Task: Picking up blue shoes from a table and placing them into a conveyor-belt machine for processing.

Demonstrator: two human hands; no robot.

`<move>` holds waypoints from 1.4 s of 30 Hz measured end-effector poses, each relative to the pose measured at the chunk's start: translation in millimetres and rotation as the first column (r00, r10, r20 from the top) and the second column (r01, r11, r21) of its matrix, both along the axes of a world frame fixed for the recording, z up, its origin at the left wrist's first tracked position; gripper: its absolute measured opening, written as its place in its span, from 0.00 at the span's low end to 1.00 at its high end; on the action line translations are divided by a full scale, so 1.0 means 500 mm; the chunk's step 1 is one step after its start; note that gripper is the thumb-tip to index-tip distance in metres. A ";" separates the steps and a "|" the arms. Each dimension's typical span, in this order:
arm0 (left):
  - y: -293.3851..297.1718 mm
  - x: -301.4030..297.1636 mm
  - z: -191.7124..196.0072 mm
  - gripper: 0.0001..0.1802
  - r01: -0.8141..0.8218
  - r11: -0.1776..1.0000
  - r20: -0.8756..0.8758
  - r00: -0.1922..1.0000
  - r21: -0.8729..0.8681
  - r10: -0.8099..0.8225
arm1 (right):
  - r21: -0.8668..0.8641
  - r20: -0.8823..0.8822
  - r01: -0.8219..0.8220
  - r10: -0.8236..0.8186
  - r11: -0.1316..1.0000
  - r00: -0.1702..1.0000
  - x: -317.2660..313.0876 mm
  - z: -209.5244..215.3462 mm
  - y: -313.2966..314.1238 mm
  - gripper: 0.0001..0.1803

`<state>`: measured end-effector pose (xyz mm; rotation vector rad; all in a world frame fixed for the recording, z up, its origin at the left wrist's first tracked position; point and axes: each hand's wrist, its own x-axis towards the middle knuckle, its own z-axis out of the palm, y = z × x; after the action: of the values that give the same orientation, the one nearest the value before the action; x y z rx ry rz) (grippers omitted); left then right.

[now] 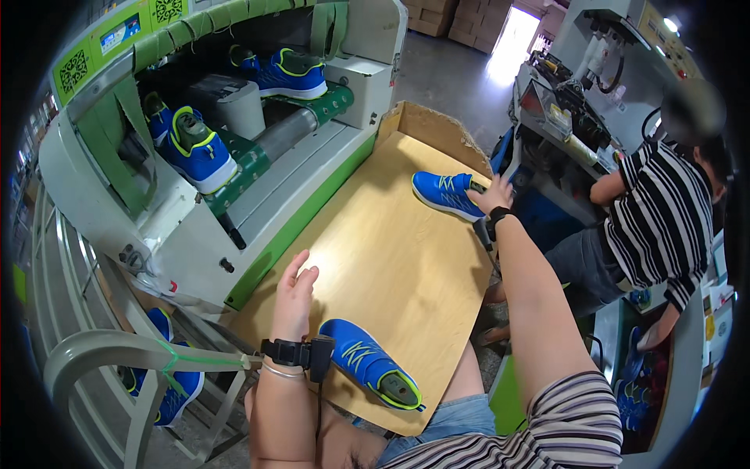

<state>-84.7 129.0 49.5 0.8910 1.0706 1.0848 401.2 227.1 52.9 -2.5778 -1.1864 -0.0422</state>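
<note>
Your left hand (293,301) is unclenched, empty; your right hand (494,195), fingers parted, meets the far blue, lime-trimmed fabric shoe (442,192) on the tan wooden board (383,250), grip unclear. Likely light, soft-topped; hold its heel.

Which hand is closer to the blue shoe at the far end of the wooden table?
The right. The right hand is at the heel end of the far blue shoe. The left hand is well away, by the table's left edge.
</note>
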 end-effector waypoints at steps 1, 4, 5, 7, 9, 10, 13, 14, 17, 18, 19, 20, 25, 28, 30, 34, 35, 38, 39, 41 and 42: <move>-0.003 -0.015 -0.006 0.29 -0.027 1.000 -0.015 1.000 0.001 0.027 | -0.160 -0.006 -0.032 0.031 0.987 0.999 -0.013 -0.012 0.002 0.56; 0.008 -0.016 -0.017 0.28 0.000 1.000 -0.053 0.999 0.020 0.001 | -0.105 -0.064 -0.176 0.171 0.979 0.983 0.025 -0.029 -0.027 0.54; 0.017 0.001 -0.012 0.27 0.062 0.998 -0.076 0.995 0.031 -0.059 | -0.073 -0.263 -0.296 0.268 0.953 0.927 0.083 -0.041 -0.044 0.48; 0.018 -0.005 -0.015 0.26 0.038 0.998 -0.093 0.995 0.057 -0.032 | 0.226 -0.404 -0.370 0.433 0.901 0.806 0.004 -0.101 -0.086 0.41; 0.023 0.004 -0.014 0.26 0.040 0.998 -0.085 0.996 0.056 -0.036 | 0.369 -0.399 -0.210 0.358 0.906 0.844 -0.059 -0.134 -0.133 0.32; 0.016 0.007 -0.016 0.26 0.020 0.999 -0.093 0.996 0.048 -0.016 | 0.373 -0.361 -0.227 0.367 0.899 0.857 -0.092 -0.133 -0.151 0.29; 0.012 0.012 -0.015 0.27 0.019 1.000 -0.119 0.993 0.023 -0.016 | 0.303 -0.347 -0.310 0.408 0.901 0.844 -0.182 -0.121 -0.232 0.29; 0.012 0.011 -0.022 0.27 0.033 0.999 -0.124 0.992 -0.002 -0.033 | 0.325 -0.444 -0.311 0.435 0.893 0.784 -0.225 -0.107 -0.266 0.29; 0.014 0.028 -0.032 0.27 0.055 0.998 -0.121 0.991 0.006 -0.054 | 0.485 -0.423 -0.414 0.621 0.771 0.660 -0.293 -0.115 -0.358 0.37; 0.013 0.031 -0.027 0.27 0.062 0.998 -0.121 0.991 -0.002 -0.062 | 0.471 -0.506 -0.382 0.598 0.795 0.622 -0.314 -0.111 -0.385 0.39; 0.012 0.032 -0.023 0.27 0.064 0.998 -0.122 0.990 -0.008 -0.065 | 0.454 -0.582 -0.356 0.575 0.817 0.575 -0.333 -0.099 -0.397 0.40; 0.009 0.032 -0.027 0.28 0.069 0.997 -0.127 0.990 0.027 -0.065 | 0.470 -0.734 -0.255 0.534 0.845 0.420 -0.344 -0.088 -0.393 0.39; 0.003 0.029 -0.039 0.26 -0.066 0.998 -0.024 0.997 0.018 0.067 | 0.472 -0.881 -0.136 0.465 0.871 -0.084 -0.453 0.038 -0.349 0.34; -0.002 0.015 -0.035 0.26 -0.166 0.985 0.244 0.954 -0.051 0.173 | 0.663 -0.719 -0.278 0.695 0.695 0.021 -0.538 0.139 -0.283 0.35; -0.004 0.007 -0.017 0.28 -0.089 0.992 0.528 0.841 -0.087 0.122 | 0.732 -0.567 -0.391 0.817 0.558 0.105 -0.607 0.203 -0.226 0.36; -0.011 -0.006 0.034 0.38 -0.011 1.000 0.814 0.581 0.013 -0.005 | 0.679 -0.294 -0.643 0.934 0.354 0.204 -0.733 0.245 -0.119 0.41; -0.012 -0.009 0.041 0.40 -0.009 0.999 0.865 0.500 0.045 -0.035 | 0.615 -0.182 -0.723 0.948 0.316 0.260 -0.751 0.227 -0.099 0.42; -0.008 -0.027 0.038 0.47 -0.038 0.999 0.874 0.486 0.009 0.011 | 0.678 -0.282 -0.674 0.951 0.292 0.127 -0.748 0.190 -0.127 0.46; -0.004 -0.034 0.030 0.48 -0.050 0.999 0.876 0.482 0.007 0.019 | 0.640 -0.294 -0.711 0.948 0.290 0.122 -0.727 0.167 -0.155 0.49; -0.012 -0.041 0.041 0.52 -0.028 0.995 0.819 0.571 0.093 -0.061 | 0.618 -0.473 -0.704 0.881 0.350 0.022 -0.689 0.145 -0.269 0.53; -0.016 -0.045 0.045 0.52 -0.005 0.991 0.816 0.567 0.137 -0.111 | 0.399 -0.513 -0.859 0.854 0.321 0.081 -0.651 0.131 -0.323 0.56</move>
<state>-107.2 121.2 72.2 0.3848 0.1684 1.3242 75.7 65.7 118.5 -1.1510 -2.0988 1.0555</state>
